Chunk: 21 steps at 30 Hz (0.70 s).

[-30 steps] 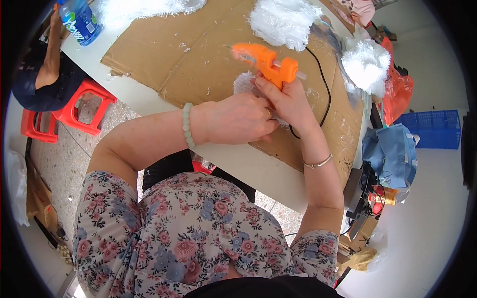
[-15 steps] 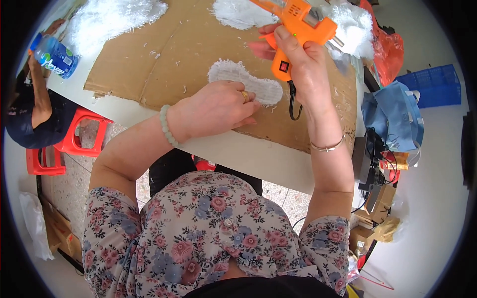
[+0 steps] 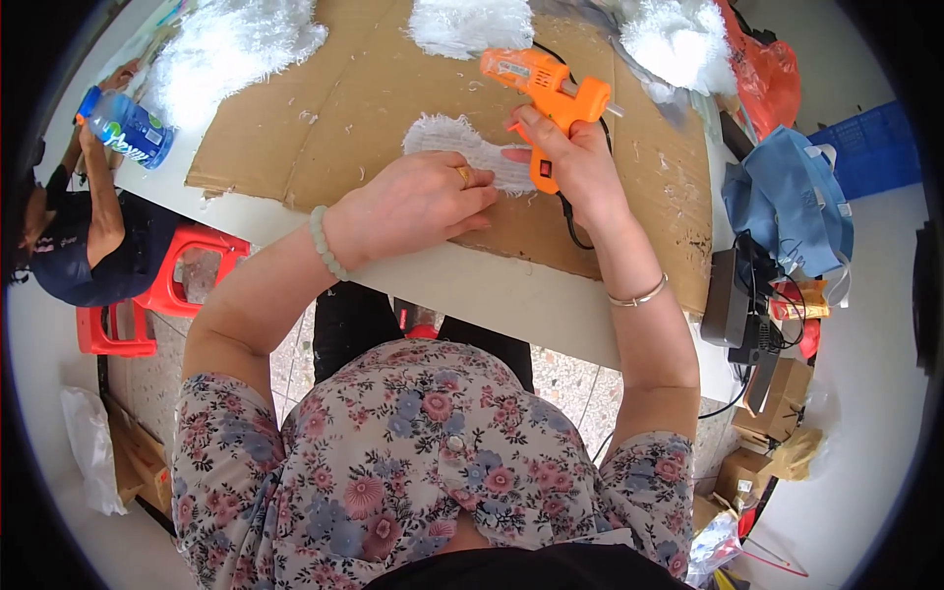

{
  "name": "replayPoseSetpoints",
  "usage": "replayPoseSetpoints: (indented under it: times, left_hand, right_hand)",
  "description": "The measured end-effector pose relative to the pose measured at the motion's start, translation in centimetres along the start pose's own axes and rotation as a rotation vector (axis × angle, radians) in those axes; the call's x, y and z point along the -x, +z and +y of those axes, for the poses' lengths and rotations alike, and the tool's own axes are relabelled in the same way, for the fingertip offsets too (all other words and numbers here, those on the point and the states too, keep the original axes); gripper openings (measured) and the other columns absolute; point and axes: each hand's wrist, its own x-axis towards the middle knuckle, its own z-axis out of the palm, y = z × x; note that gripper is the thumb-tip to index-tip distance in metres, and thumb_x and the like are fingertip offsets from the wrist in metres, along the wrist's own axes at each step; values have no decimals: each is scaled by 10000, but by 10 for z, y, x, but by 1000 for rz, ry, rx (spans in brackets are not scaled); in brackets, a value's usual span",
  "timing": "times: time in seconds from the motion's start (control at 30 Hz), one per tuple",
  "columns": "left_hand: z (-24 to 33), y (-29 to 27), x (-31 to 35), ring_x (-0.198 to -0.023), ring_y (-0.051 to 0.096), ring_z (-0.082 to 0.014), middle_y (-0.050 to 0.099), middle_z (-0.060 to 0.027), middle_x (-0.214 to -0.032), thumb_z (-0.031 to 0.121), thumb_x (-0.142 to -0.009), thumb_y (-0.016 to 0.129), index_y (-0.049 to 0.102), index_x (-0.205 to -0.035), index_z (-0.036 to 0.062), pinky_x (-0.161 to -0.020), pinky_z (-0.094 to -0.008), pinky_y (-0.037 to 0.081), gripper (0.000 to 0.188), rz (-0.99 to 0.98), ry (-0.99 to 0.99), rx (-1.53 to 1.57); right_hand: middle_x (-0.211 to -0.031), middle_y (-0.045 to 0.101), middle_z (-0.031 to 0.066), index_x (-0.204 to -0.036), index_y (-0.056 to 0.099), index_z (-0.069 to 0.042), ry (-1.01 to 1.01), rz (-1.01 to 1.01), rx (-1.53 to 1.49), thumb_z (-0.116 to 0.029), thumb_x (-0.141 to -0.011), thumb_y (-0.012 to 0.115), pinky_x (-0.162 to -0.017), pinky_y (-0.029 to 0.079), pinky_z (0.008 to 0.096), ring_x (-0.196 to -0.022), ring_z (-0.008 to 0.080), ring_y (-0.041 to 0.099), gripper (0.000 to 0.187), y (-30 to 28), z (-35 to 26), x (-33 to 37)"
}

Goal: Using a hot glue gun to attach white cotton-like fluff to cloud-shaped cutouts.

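In my right hand [image 3: 580, 167] is an orange hot glue gun [image 3: 551, 88], its nozzle tilted up toward the far left. Its red rocker switch shows at the base of the handle, and a black cord trails from there. Under my hands lies an insole-shaped piece of shaggy white fabric [image 3: 441, 133] on a cardboard sheet [image 3: 344, 118]. My left hand [image 3: 418, 202] is closed over the fabric's near edge, fingers curled; its fingertips are partly hidden. The glue gun and my right fingers cover the fabric's right end.
Piles of fluffy white fabric [image 3: 241, 49] lie along the far side. At the left stands a blue-capped bottle [image 3: 133, 128], beside another person's arm [image 3: 98, 192]. Red stools [image 3: 197, 265] are below. A blue bag [image 3: 787, 202] and a black box [image 3: 726, 295] sit right.
My right hand has brought the glue gun down and left, closer to the fabric piece. My left hand stays at the fabric's near edge. The view has shifted slightly.
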Motion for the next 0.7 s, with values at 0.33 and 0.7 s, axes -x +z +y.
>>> replayPoseSetpoints:
  times: [0.33, 0.7]
  left_hand:
    - [8, -10, 5, -880, 600, -246, 631, -92, -1094, 187, -775, 669, 622, -1010, 67, -823, -386, 488, 268, -86, -52, -60]
    - [-38, -24, 54, -827, 633, -142, 687, -117, -916, 145, -878, 615, 660, -1029, -5, -748, -271, 501, 219, 409, -913, 392]
  right_hand:
    - [-986, 608, 32, -1057, 583, -10, 62, -58, -36, -223, -931, 570, -783, 542, 312, -891, 121, 596, 248, 8, 19, 0]
    - [-982, 606, 31, -1073, 575, 1, -233, -245, 62, -185, -905, 605, -846, 502, 297, -903, 124, 609, 252, 9, 9, 0]
